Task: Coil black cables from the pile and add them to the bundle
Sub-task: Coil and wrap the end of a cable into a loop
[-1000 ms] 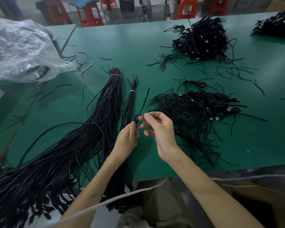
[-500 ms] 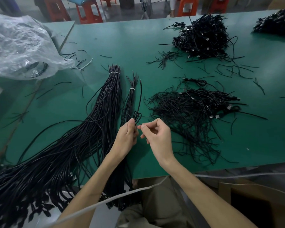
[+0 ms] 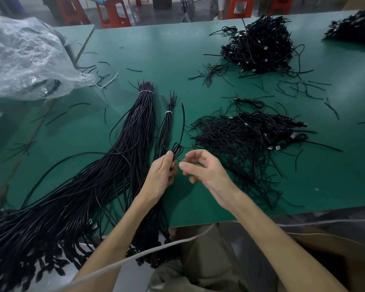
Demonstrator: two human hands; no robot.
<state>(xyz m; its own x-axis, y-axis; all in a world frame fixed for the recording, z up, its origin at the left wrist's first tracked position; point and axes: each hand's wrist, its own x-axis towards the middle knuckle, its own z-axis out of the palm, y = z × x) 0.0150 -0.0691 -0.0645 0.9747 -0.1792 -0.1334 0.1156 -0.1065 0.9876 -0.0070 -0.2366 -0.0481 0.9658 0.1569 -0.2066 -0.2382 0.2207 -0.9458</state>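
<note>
The black cable (image 3: 176,150) is folded into a small bunch of loops above the near centre of the green table (image 3: 169,51). The left hand (image 3: 161,175) pinches the base of the loops between its thumb and curled fingers. The free tail of the cable runs toward the far side and ends just right of the small bundle (image 3: 166,131). The right hand (image 3: 205,168) sits just right of the loops. Its fingers are loosely curled and slightly spread, and its thumb tip is close to the cable. Whether it grips a strand cannot be determined.

The small bundle, bound by a white tie (image 3: 168,112), lies directly beyond the left hand. The large bundle (image 3: 135,127) lies to its left and fans out over the near-left table edge. The loose pile (image 3: 240,140) lies right of the hands. A second pile (image 3: 259,43) lies at far right. A clear plastic bag (image 3: 23,55) occupies the far left. Orange stools (image 3: 112,11) stand beyond the table.
</note>
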